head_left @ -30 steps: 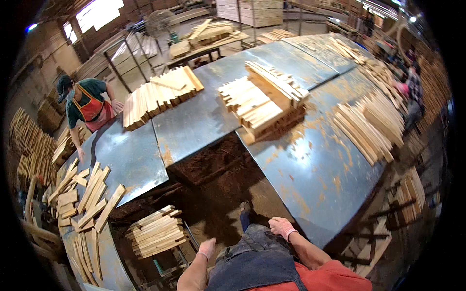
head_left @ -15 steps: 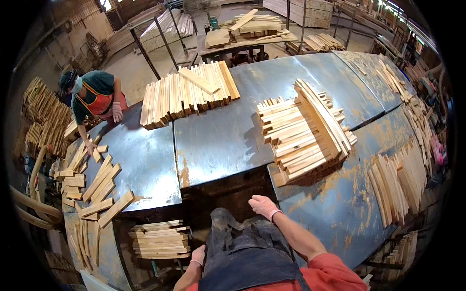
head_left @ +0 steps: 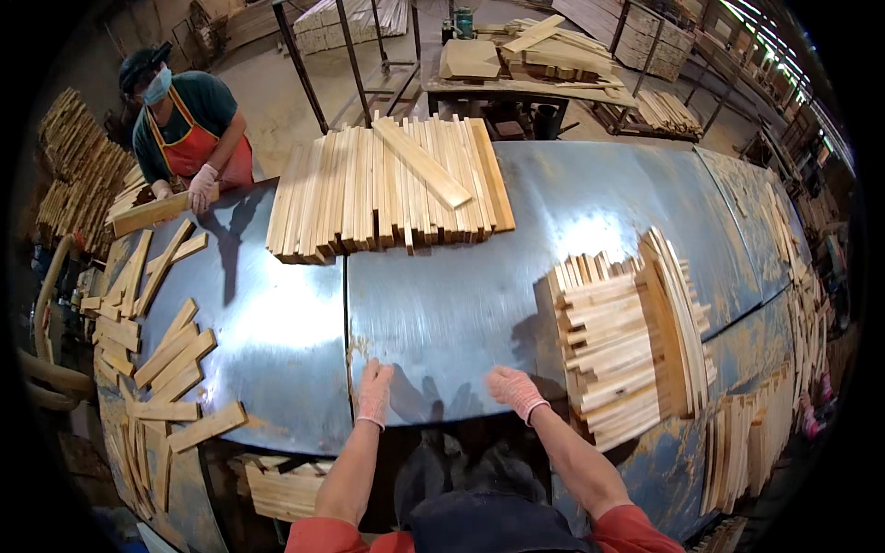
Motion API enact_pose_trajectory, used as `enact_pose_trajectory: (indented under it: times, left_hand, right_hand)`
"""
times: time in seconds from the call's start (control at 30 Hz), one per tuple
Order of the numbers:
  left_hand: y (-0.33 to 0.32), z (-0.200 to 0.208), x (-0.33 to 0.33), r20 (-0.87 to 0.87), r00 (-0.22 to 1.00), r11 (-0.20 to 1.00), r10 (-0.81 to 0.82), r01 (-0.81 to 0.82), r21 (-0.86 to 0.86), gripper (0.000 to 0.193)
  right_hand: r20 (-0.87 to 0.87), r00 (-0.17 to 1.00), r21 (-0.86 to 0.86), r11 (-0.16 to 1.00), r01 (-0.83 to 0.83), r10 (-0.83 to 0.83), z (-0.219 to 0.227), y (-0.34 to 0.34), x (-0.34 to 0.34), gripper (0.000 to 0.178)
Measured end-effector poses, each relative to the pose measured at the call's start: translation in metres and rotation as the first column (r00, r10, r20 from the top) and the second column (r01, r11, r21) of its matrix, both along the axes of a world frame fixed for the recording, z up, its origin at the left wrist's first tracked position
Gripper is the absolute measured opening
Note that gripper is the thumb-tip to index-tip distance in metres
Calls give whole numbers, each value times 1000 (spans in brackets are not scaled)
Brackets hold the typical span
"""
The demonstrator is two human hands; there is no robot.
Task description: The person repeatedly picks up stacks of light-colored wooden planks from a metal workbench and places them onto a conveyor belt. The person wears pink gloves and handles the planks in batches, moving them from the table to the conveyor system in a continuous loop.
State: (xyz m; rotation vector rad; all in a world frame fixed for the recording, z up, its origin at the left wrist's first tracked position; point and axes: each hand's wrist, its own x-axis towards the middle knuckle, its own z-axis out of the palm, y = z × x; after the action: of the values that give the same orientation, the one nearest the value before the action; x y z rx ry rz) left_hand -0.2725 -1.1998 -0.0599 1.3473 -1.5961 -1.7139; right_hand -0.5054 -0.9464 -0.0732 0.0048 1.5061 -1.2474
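Both your grips are now up over the near side of the desk, released and empty.
Half a second ago your left grip (head_left: 373, 392) hung low by your thigh; now it is over the desk (head_left: 442, 295) near the seam, while your right grip (head_left: 516, 389), fingers loosely curled, is just beside the stack of strips (head_left: 599, 369). Whether either touches the metal you cannot tell from here. That stack sits to your right, unheld, long pieces lying across its top; the wide row of strips (head_left: 318, 198) lies farther ahead, one loose strip (head_left: 424, 166) slanted over it. So both grips look free for handling wood, the right one nearest. Across at left, the co-worker (head_left: 198, 115) now holds a board (head_left: 152, 215).
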Motion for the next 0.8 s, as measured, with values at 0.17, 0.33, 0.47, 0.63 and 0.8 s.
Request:
enact_pose_trajectory:
  times: [0.17,0.33,0.47,0.63,0.8]
  left_hand:
    - [-157,-64,-76,-6,998,998,60,-60,-33,26]
    - [-267,-61,-171,-121,949,950,292,-273,153,49]
    - [-307,-61,-191,-23,901,885,433,-420,200,72]
    - [-304,-65,-204,-23,877,861,479,-465,208,69]
    - [-303,-104,-197,85,908,911,411,-406,-75,69]
  right_hand:
    - [-623,753,285,958,-34,213,35,-117,-103,28]
    - [-785,559,425,888,174,266,-22,-179,-223,63]
    - [-747,610,484,845,226,265,-8,-252,-281,90]
    - [-765,590,503,811,299,257,-65,-287,-342,74]
    - [-764,571,536,788,302,301,-78,-302,-356,57]
